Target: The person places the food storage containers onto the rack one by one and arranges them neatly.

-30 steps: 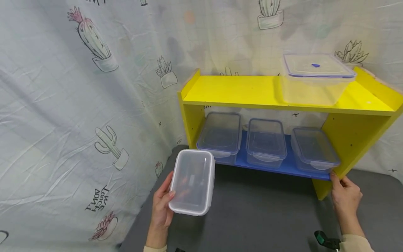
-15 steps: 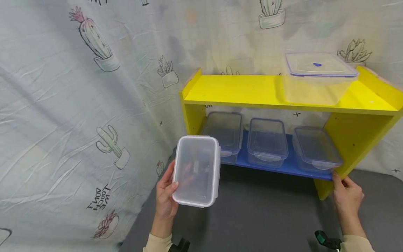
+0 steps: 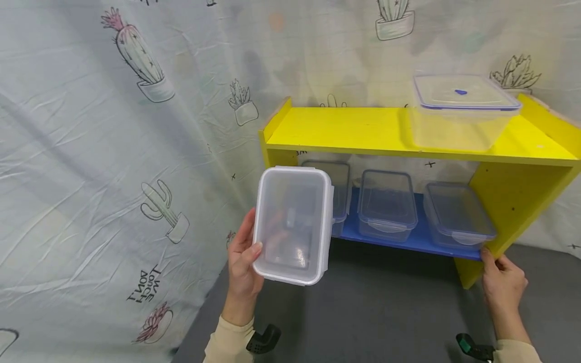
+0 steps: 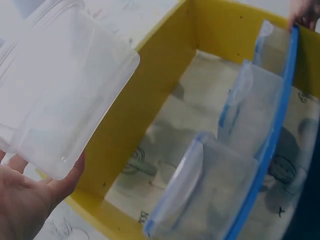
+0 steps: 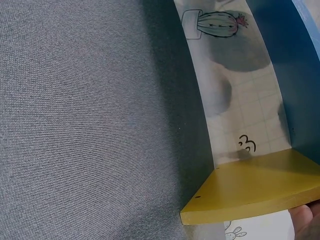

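Observation:
My left hand (image 3: 242,262) grips a clear plastic food container (image 3: 292,227) with a white-rimmed lid. The thumb lies on the lid's left edge and the fingers go behind, partly seen through the plastic. It is raised in front of the shelf unit's left end; in the left wrist view the container (image 4: 75,85) is outside the unit's yellow frame. My right hand (image 3: 504,282) holds the lower right corner of the yellow shelf unit (image 3: 340,126), where the blue board (image 3: 419,237) meets the side panel. Only some of its fingers (image 5: 302,220) show in the right wrist view.
On the blue board stand three blue-rimmed lidded containers: a left one (image 3: 341,189) partly covered by the held container, a middle one (image 3: 386,201) and a right one (image 3: 460,214). A bigger lidded box (image 3: 467,108) sits on the top board. Cactus-printed cloth (image 3: 91,201) hangs behind and left.
My left hand has lifted the container up and a little right, so that it covers more of the left container on the blue board. The right hand keeps its place on the unit.

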### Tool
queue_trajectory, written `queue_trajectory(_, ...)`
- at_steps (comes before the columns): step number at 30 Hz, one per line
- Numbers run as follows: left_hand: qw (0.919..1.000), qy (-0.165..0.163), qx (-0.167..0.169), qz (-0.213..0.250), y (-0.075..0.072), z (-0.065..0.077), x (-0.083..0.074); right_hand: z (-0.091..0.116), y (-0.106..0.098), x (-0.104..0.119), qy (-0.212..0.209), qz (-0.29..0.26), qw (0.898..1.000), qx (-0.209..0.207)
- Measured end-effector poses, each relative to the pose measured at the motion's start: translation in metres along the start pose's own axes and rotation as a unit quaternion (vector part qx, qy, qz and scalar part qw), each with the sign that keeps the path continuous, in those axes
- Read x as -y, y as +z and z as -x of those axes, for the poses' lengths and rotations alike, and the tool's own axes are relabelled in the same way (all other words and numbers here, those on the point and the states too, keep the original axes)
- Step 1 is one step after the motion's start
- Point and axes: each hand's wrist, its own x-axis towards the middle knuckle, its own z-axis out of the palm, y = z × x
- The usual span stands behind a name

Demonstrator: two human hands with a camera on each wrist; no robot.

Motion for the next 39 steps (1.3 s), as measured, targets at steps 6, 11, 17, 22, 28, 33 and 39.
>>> queue_trajectory(6, 0.9996, -0.005, -0.023, -0.014, 0.008, -0.009, -0.001, 0.003, -0.002, 0.001, -0.009, -0.002, 1.000, -0.003)
queue_trajectory(11, 0.9993, -0.019, -0.030, -0.007, 0.016, -0.020, 0.000, 0.006, -0.007, -0.001, -0.016, 0.012, 1.000, -0.008)
queue_trajectory(17, 0.9989, -0.032, -0.034, 0.007, 0.027, -0.033, 0.002, 0.005, -0.009, 0.000, -0.009, 0.023, 1.000, -0.007)
queue_trajectory(22, 0.9992, -0.027, -0.028, -0.001, 0.034, -0.043, 0.004, 0.005, -0.011, 0.000, -0.012, 0.021, 1.000, -0.011)
queue_trajectory(28, 0.9980, -0.020, -0.042, -0.043, 0.036, -0.055, 0.006, 0.005, -0.008, -0.002, -0.026, 0.027, 0.999, -0.013)
queue_trajectory(33, 0.9962, -0.018, -0.059, -0.062, 0.033, -0.065, 0.002, 0.008, -0.002, -0.001, -0.028, 0.022, 0.999, -0.010)
queue_trajectory(39, 0.9948, -0.024, -0.071, -0.068, 0.035, -0.073, 0.000, 0.011, -0.001, 0.000, -0.014, 0.008, 1.000, -0.003)
